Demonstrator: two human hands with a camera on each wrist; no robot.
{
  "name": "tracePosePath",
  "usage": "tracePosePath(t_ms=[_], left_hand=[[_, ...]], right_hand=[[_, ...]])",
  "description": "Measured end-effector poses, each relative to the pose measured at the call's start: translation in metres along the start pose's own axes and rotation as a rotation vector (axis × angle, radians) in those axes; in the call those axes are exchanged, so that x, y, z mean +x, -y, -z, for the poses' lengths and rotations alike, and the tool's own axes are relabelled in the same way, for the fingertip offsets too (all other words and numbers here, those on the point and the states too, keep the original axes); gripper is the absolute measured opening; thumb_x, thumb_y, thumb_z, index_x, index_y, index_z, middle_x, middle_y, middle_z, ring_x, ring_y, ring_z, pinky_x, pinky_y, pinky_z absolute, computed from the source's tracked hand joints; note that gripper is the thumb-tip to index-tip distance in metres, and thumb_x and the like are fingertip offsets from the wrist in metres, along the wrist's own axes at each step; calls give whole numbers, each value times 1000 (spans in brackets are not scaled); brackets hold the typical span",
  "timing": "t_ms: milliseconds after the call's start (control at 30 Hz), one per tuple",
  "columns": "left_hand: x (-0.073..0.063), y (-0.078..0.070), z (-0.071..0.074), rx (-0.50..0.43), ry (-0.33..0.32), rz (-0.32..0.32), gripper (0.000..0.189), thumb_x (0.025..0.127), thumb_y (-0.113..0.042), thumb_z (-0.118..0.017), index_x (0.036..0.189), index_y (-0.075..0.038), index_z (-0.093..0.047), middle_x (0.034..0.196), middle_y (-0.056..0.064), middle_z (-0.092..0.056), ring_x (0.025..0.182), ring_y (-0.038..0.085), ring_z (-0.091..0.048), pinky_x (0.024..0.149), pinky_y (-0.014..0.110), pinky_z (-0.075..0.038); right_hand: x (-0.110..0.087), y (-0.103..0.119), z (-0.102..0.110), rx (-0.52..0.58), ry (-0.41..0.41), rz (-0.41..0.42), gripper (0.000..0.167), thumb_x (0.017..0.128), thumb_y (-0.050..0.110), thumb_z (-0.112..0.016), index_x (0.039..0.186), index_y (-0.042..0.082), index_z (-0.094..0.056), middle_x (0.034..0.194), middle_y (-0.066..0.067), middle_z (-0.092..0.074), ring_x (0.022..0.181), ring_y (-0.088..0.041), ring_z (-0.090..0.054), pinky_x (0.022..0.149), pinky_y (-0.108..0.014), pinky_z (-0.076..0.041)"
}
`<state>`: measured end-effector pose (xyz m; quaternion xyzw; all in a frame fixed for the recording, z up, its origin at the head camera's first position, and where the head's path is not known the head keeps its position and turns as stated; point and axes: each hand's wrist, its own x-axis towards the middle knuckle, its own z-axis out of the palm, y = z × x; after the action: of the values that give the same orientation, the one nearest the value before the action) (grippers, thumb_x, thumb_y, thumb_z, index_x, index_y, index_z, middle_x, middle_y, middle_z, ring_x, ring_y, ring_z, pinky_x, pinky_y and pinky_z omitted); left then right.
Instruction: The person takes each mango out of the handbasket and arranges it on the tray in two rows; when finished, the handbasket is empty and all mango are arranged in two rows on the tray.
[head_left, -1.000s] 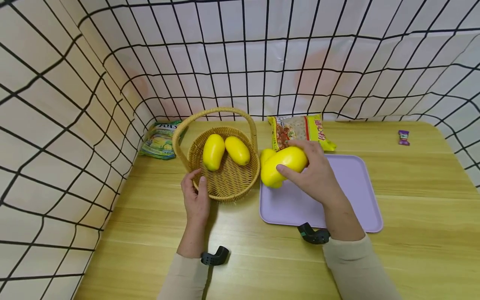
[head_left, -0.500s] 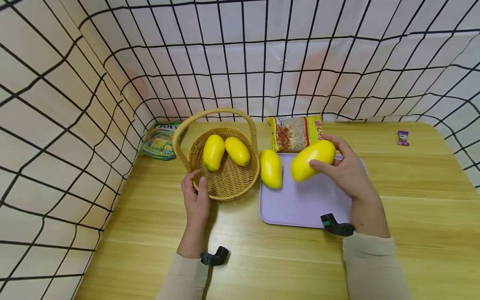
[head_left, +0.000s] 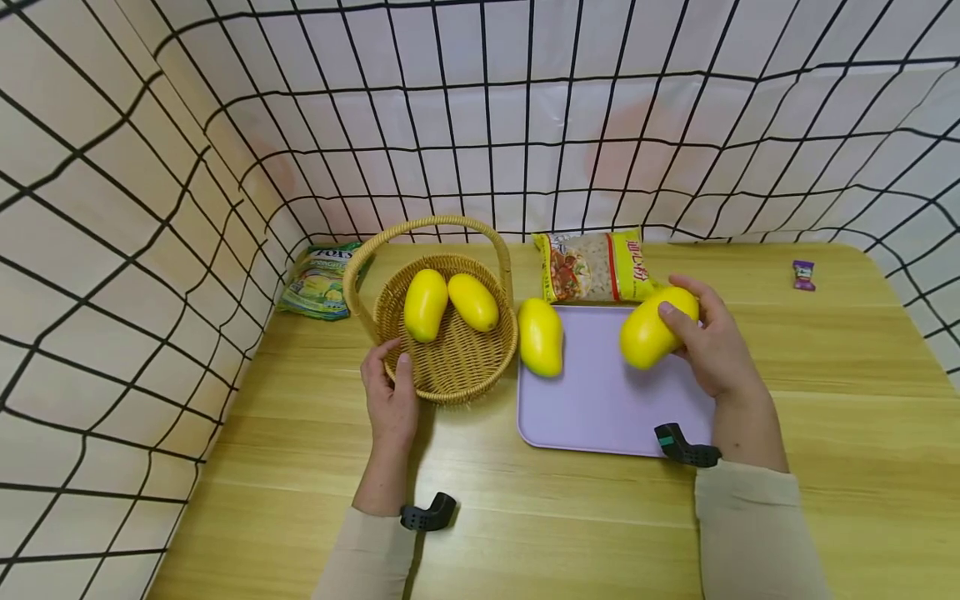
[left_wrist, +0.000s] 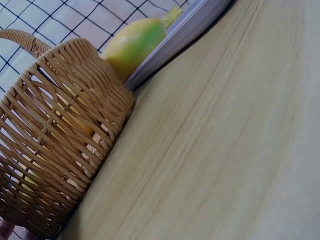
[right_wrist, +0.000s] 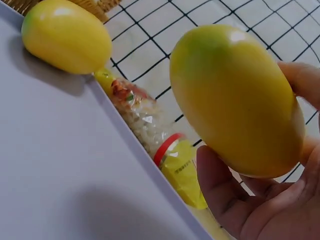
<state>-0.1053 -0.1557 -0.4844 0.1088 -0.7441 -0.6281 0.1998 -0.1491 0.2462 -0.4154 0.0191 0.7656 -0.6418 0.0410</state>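
Note:
A yellow mango [head_left: 654,329] is in my right hand [head_left: 716,346], thumb on one side and fingers on the other. It hovers over the lilac tray [head_left: 600,417], and its shadow falls on the tray in the right wrist view. Another mango [head_left: 541,337] lies at the tray's left end, beside the wicker basket [head_left: 450,396]. Inside the basket are two more mangoes, one larger [head_left: 425,304] and one smaller [head_left: 473,302]. My left hand [head_left: 390,404] holds the basket's near left rim between thumb and fingers; fingertips [left_wrist: 6,229] show low against its wall in the left wrist view.
Behind the tray lies a clear-fronted yellow food packet [head_left: 592,265]. A green bag [head_left: 321,282] is left of the basket, partly behind its tall handle [head_left: 442,220]. A small purple-wrapped sweet [head_left: 803,275] lies far right. Black-lined white sheeting [head_left: 510,117] encloses the wooden table.
My right hand has carried its mango rightward from beside the basket to over the tray's right half, uncovering the mango at the tray's left end. My left hand and the basket stay put.

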Motion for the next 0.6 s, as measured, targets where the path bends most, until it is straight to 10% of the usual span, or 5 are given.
tracePosePath(t_ms=[267, 600], left_hand=[[0, 0, 0, -2, 4, -4, 31, 104, -15, -54, 133, -5, -56, 146, 15, -40, 143, 25, -35, 119, 49, -26], [0, 0, 0, -2, 2, 6, 31, 104, -15, -54, 134, -6, -56, 147, 14, -40, 142, 25, -35, 117, 49, -27]], right_hand=[[5, -7, 9, -204, -59, -173, 86, 94, 46, -70, 163, 40, -19, 159, -25, -21, 124, -33, -41, 81, -14, -49], [6, -19, 21, -323, -82, -238, 88, 92, 50, -71, 163, 26, -24, 158, -28, -30, 135, -49, -33, 101, -54, -42]])
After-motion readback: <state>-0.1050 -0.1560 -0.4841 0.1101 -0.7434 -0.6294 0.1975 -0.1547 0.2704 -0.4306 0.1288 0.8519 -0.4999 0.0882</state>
